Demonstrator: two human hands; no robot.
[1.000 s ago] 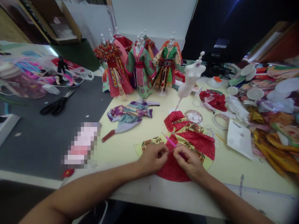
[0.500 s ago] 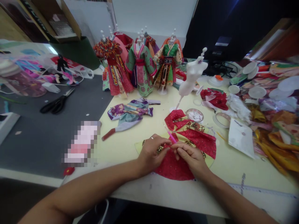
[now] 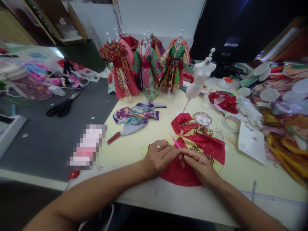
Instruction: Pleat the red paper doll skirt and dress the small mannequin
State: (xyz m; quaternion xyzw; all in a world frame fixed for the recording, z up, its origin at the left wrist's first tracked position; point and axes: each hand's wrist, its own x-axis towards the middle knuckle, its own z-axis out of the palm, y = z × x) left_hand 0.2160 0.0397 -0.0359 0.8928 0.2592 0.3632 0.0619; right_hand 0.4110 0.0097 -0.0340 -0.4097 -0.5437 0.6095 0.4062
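A small red and yellow paper robe (image 3: 202, 141) lies flat on the pale yellow mat (image 3: 134, 144) near the front edge. My left hand (image 3: 160, 158), with a ring on one finger, rests on the robe's left part with fingers pressed down together. Beside it, my right hand (image 3: 199, 165) lies on the red lower part, and a thin pink stick (image 3: 175, 141) pokes out between my two hands' fingertips. I cannot tell for certain which hand grips the stick.
Several dressed paper-robe dolls (image 3: 146, 69) stand at the back, beside a bare white mannequin (image 3: 199, 77). A loose purple robe (image 3: 134, 117), tape rolls (image 3: 203, 118), black scissors (image 3: 62, 107) on the grey mat and heaps of paper scraps (image 3: 284, 125) at right surround the work.
Both hands slid slightly up the robe and flattened onto it, fingertips now meeting. The pink stick shows less than before. The view shifted a little.
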